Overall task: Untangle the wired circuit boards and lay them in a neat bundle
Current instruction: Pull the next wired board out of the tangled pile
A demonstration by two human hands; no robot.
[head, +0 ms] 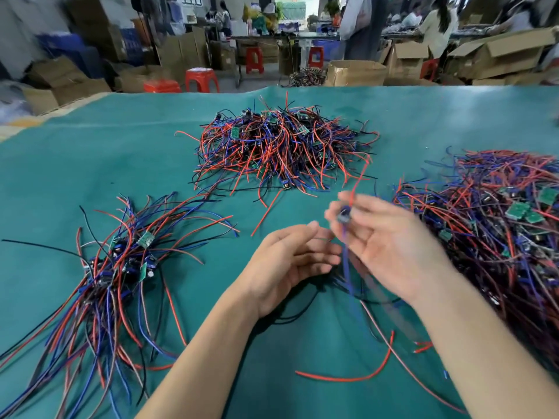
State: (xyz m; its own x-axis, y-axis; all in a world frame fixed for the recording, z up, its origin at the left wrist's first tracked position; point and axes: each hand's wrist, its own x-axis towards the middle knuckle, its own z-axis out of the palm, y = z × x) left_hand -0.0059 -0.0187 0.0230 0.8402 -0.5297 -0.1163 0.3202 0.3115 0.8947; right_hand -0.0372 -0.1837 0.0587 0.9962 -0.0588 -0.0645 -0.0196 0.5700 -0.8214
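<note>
One wired board [344, 213] was pinched in the right hand [390, 246] at frame centre, its wires hanging down, blurred; the left hand [290, 264] was open beside it. The laid bundle [121, 267] at lower left was small — two tangled heaps, top centre [281, 146] and right [499, 231], remained, so most work seemed left.

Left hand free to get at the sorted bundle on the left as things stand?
Probably yes. The left hand is open and holds nothing, and only bare green mat lies between it and the bundle. The right hand holds the one board.
</note>
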